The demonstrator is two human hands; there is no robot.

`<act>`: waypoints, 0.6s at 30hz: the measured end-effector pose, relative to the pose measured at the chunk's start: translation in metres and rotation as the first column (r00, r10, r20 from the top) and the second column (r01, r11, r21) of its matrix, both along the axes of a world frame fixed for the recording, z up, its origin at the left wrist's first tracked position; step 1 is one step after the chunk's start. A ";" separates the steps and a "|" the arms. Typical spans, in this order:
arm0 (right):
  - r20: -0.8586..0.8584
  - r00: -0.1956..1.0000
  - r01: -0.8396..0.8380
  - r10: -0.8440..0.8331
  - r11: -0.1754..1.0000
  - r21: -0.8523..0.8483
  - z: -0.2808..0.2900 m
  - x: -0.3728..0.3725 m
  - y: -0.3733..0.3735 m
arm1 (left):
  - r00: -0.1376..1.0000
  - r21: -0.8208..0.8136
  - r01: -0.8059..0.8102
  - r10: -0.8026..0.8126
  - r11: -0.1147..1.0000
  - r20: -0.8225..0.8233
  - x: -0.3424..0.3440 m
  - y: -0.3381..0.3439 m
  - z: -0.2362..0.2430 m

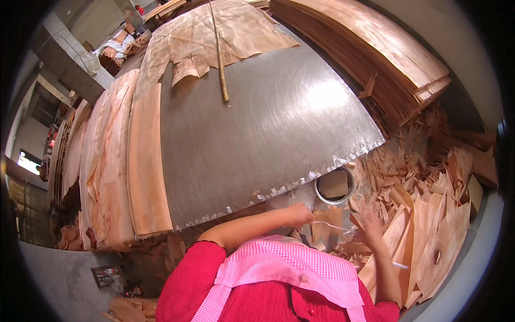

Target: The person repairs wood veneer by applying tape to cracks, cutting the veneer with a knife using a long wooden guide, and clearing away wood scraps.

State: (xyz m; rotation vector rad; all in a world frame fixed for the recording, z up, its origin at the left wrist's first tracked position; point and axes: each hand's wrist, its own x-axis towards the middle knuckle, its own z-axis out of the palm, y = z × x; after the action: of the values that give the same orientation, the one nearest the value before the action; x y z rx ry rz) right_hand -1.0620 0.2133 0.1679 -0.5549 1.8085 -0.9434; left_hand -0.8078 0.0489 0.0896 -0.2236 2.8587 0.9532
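Observation:
My left hand (300, 214) is closed on a thin white strip (328, 224) just beyond the front edge of the grey metal sheet (257, 134). The strip runs toward my right hand (371, 228), which is smeared by motion over loose veneer scraps; its fingers cannot be made out. A round metal-rimmed container (333, 200) sits below the sheet's edge, between and above my hands. Small pale bits (340, 161) stud that edge. A long thin stick (219, 64) lies across the far part of the sheet and a wrinkled veneer piece (188, 32).
Veneer sheets (107, 155) are stacked left of the metal sheet. A thick veneer stack (365, 48) lies at the upper right, and a heap of torn veneer (440, 225) fills the right side. A concrete pillar (75, 53) stands at the upper left.

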 end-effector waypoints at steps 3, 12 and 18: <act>-0.598 0.577 -0.801 0.557 0.529 -0.280 -0.049 0.067 -0.043 | 0.959 0.349 -0.279 0.274 0.894 0.065 -0.007 0.011 -0.004; -0.184 0.784 -0.609 0.593 0.792 -0.045 -0.090 0.064 -0.047 | 0.720 0.281 -0.644 0.688 0.711 -0.091 0.005 0.017 0.008; -0.110 0.715 -0.698 0.690 0.711 -0.079 -0.081 0.059 -0.049 | 0.799 0.443 -0.540 0.601 0.716 0.004 -0.038 0.027 -0.011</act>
State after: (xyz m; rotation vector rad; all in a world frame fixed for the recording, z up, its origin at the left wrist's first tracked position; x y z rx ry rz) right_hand -1.0029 0.1648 0.0873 -1.2575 1.4102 -0.4934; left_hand -0.8454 0.0758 0.0786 -1.0857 2.6243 1.7324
